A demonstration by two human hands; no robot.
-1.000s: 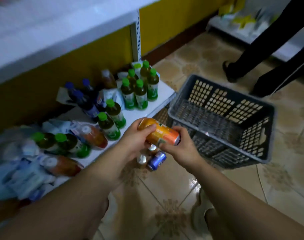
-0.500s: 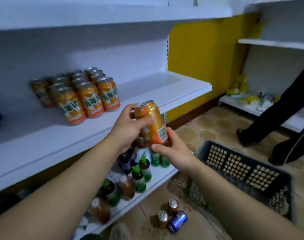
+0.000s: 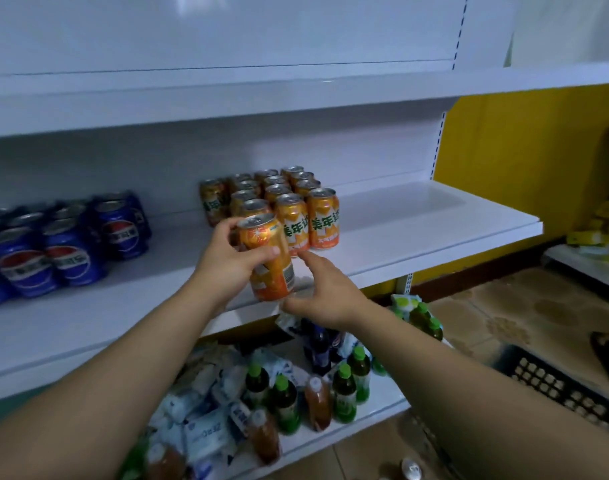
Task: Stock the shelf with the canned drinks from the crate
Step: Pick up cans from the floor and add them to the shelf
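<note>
My left hand [image 3: 227, 261] grips an orange can [image 3: 268, 261] upright, just over the front of the white middle shelf [image 3: 417, 237]. It hangs right in front of the block of several orange cans [image 3: 292, 206] standing there. My right hand [image 3: 325, 294] is just right of and below the can, fingers spread, off it. A group of blue cola cans [image 3: 67, 244] stands at the shelf's left. The dark plastic crate [image 3: 570, 389] shows at the lower right on the floor.
The bottom shelf [image 3: 376, 417] holds green-capped bottles [image 3: 344, 393], brown drink bottles and white packets. A loose can [image 3: 411, 470] lies on the tiled floor. A person's dark shoe [image 3: 608, 355] is at the right edge. The middle shelf's right half is bare.
The view rose from the floor and crate to the shelf. The orange can went up from beside the crate to the middle shelf's front. My right hand let go of it.
</note>
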